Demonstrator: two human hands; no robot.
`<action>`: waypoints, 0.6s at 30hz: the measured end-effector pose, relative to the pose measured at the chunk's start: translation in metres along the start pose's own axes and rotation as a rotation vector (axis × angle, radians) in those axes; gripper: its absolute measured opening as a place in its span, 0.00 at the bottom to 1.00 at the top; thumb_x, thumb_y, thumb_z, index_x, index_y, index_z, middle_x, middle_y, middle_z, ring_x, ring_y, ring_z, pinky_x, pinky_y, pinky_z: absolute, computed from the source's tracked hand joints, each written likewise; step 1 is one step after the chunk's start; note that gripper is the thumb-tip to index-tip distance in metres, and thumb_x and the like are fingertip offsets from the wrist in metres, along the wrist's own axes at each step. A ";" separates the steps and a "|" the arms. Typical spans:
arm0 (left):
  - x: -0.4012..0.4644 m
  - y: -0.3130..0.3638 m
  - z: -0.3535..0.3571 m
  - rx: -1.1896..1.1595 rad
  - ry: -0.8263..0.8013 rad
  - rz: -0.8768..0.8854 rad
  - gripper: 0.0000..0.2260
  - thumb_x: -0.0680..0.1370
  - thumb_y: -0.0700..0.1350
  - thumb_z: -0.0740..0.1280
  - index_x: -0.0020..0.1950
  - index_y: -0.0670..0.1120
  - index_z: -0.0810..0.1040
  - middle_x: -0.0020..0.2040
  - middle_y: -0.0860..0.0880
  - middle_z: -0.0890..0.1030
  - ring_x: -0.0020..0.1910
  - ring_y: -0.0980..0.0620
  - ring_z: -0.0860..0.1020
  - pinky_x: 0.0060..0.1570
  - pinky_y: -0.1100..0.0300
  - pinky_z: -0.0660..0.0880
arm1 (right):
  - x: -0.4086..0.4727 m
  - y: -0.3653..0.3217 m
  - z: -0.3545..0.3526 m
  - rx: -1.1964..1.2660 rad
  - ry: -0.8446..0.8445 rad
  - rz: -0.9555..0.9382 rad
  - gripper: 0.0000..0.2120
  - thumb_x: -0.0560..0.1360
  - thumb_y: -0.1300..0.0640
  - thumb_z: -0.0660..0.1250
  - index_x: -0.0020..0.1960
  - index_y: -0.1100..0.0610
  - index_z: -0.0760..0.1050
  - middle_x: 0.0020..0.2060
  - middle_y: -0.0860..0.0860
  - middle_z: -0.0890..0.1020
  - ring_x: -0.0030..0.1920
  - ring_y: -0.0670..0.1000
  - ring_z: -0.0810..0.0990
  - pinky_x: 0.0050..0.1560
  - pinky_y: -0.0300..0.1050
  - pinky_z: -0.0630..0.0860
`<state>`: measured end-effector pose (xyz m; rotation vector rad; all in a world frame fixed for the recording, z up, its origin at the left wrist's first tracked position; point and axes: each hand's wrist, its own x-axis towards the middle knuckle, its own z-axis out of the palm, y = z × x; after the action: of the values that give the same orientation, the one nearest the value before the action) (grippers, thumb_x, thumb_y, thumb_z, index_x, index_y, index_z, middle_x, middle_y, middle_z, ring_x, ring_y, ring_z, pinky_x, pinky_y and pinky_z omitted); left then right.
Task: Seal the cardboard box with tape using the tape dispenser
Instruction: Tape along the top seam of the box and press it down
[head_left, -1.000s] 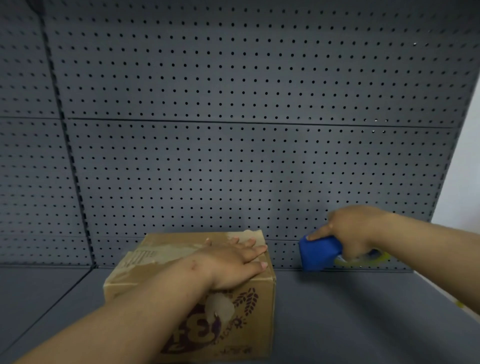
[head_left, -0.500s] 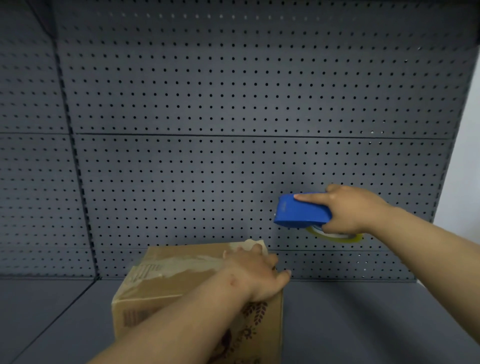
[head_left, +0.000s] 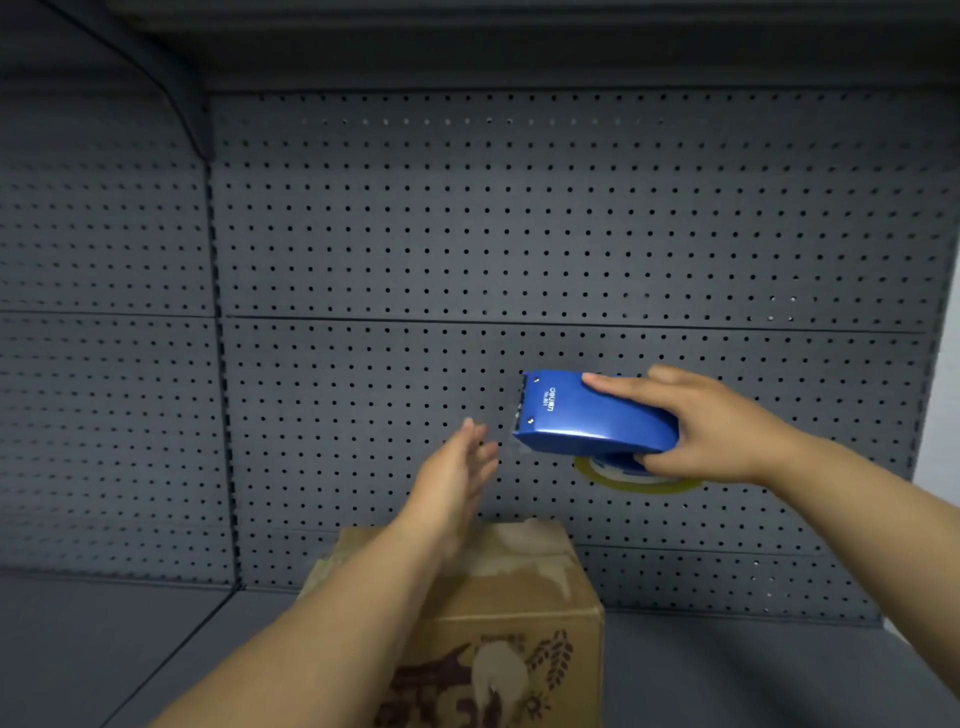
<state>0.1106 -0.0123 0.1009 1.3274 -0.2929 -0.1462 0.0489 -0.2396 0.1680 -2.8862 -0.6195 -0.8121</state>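
Grey shelf (head_left: 727, 675); cardboard box (head_left: 519, 613) standing on it.

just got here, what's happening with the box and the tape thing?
A person is partway into taping a cardboard box that sits on a grey shelf. The right hand holds a blue tape dispenser in the air, above and to the right of the box. The left hand is open and raised toward the dispenser's front end, touching neither it nor the box.
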 end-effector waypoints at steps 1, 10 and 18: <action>0.001 0.009 -0.005 -0.099 -0.026 -0.009 0.23 0.81 0.55 0.51 0.72 0.45 0.66 0.70 0.45 0.71 0.70 0.47 0.69 0.70 0.52 0.59 | 0.001 -0.005 0.001 0.001 -0.001 -0.017 0.39 0.68 0.50 0.68 0.61 0.21 0.46 0.41 0.45 0.68 0.43 0.43 0.69 0.42 0.42 0.71; -0.001 0.038 -0.039 -0.118 -0.180 -0.109 0.10 0.78 0.50 0.61 0.46 0.44 0.76 0.38 0.47 0.84 0.35 0.51 0.83 0.39 0.57 0.80 | 0.011 -0.039 0.013 -0.023 0.053 -0.105 0.41 0.67 0.51 0.69 0.62 0.21 0.46 0.40 0.45 0.65 0.40 0.45 0.68 0.39 0.45 0.72; 0.006 0.046 -0.080 0.006 -0.122 0.000 0.05 0.76 0.38 0.66 0.41 0.45 0.78 0.32 0.50 0.84 0.31 0.57 0.83 0.33 0.67 0.78 | 0.027 -0.064 0.015 -0.038 0.076 -0.080 0.41 0.67 0.51 0.69 0.62 0.20 0.48 0.39 0.45 0.65 0.39 0.45 0.69 0.39 0.46 0.73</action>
<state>0.1366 0.0719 0.1292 1.3271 -0.3969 -0.2274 0.0512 -0.1682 0.1672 -2.8646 -0.7229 -0.9496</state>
